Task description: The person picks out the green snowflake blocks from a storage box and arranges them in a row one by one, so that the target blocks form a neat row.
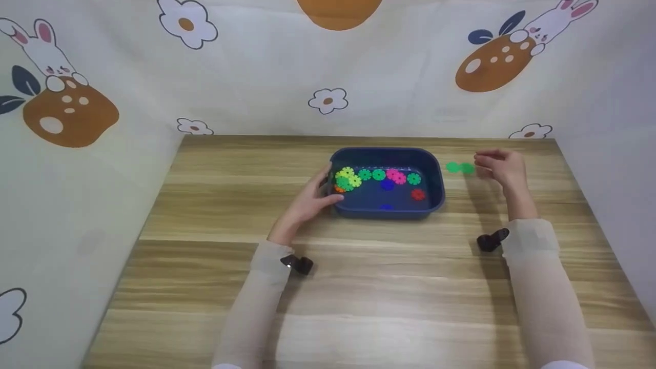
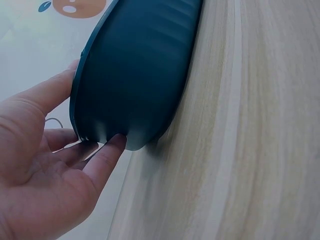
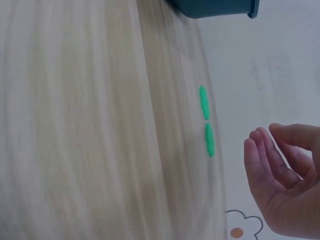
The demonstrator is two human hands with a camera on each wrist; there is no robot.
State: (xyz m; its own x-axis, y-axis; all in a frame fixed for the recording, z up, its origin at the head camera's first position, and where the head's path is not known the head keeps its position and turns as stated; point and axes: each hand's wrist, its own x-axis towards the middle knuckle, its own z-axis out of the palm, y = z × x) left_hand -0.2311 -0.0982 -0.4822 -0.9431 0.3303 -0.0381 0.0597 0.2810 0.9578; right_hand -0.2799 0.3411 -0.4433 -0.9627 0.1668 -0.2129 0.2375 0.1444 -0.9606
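Note:
A dark blue plastic basin (image 1: 382, 204) stands on the table and holds several toothed snowflake discs in yellow, green, pink, blue, red and orange. My left hand (image 1: 309, 201) grips its left end, thumb at the front corner and fingers along the side; the left wrist view shows fingertips against the basin's outer wall (image 2: 135, 65). To the right of the basin, two green snowflake discs (image 1: 452, 167) lie side by side on the wood. Just right of them hovers my right hand (image 1: 505, 166), its fingers loosely bent, with nothing seen between thumb and fingertips (image 3: 252, 145).
The wooden table (image 1: 389, 287) extends in front of the basin and to both sides. A pale cloth backdrop (image 1: 256, 77) printed with rabbits, flowers and orange fruit rises along its back and left edges. A plain pale wall (image 1: 615, 169) borders the right.

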